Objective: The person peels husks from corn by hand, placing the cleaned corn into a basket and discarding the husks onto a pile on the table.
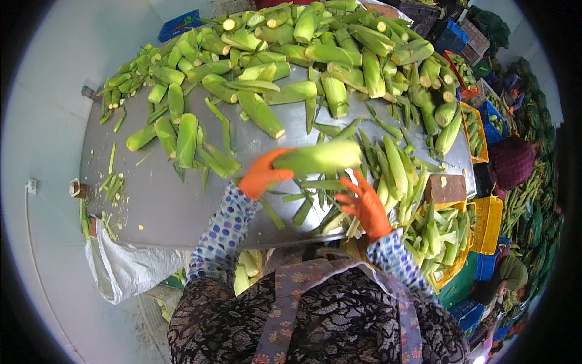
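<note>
My left hand (265,174), in an orange glove, grips one end of an ear of corn in its green husk (320,158), which is blurred and lies roughly level above the metal table (150,191). Below the ear's other end is my right hand (365,205), gloved in orange too, with its fingers spread and nothing in it. Loose husk leaves (302,211) are scattered on the table under and between the hands. A large heap of unhusked corn ears (291,54) covers the table's far side.
A brick-like block (446,188) sits at the table's right corner. Beside it stands a yellow crate (466,255) full of husks. A white sack (122,268) hangs at the near left edge. Several people, among them a person in a checked top (514,163), are at the right among crates.
</note>
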`<state>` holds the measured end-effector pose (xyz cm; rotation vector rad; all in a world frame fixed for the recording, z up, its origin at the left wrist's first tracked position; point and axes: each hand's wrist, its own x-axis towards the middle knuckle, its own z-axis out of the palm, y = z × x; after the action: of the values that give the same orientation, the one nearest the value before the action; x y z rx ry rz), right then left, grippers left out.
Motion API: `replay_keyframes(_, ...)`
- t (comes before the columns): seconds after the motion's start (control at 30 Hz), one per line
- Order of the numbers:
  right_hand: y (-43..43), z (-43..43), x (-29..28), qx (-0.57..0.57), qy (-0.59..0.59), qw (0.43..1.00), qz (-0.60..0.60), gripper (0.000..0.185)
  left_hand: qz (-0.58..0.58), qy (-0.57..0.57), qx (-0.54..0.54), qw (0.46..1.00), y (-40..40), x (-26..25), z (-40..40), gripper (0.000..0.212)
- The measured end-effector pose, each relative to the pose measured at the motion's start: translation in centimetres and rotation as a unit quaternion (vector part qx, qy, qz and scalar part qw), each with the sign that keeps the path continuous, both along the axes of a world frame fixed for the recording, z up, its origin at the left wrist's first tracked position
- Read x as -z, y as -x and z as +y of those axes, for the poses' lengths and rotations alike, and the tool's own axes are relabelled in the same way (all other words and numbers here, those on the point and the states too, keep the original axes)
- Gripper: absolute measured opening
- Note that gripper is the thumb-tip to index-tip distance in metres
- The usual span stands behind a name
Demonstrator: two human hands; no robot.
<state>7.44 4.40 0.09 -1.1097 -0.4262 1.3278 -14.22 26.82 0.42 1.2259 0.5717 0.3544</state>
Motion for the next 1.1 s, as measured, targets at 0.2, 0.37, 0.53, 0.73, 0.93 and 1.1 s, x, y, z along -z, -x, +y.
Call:
replay_keyframes(0.2, 1.9, -2.1, -0.1, 0.003, 0.010, 0.999, 0.034, 0.055, -0.106, 0.027, -0.065, 0.992, -1.0, 3.0, -9.6, 0.056)
replay_keyframes(0.37, 2.6, -5.8, -1.3, -0.063, -0.112, 0.916, -0.381, 0.078, -0.248, 0.302, -0.126, 0.912, -5.9, 4.5, -18.6, 0.049)
replay_keyframes(0.53, 0.8, -10.8, -2.8, -0.012, -0.146, 0.865, -0.480, 0.060, -0.279, 0.290, -0.029, 0.915, -7.4, 3.9, -22.3, 0.052)
replay_keyframes(0.73, 0.7, -16.4, -3.1, 0.075, -0.119, 0.826, -0.545, 0.041, -0.132, -0.192, 0.041, 0.972, -8.2, 4.5, -27.0, 0.086)
replay_keyframes(0.93, 0.3, -18.5, -1.5, 0.130, -0.077, 0.721, -0.676, 0.012, -0.130, -0.202, 0.101, 0.965, -9.1, 6.2, -29.3, 0.088)
replay_keyframes(1.1, -4.7, -18.4, 1.4, 0.248, 0.082, 0.835, -0.484, 0.019, -0.083, 0.500, 0.172, 0.844, -11.1, 1.8, -29.4, 0.059)
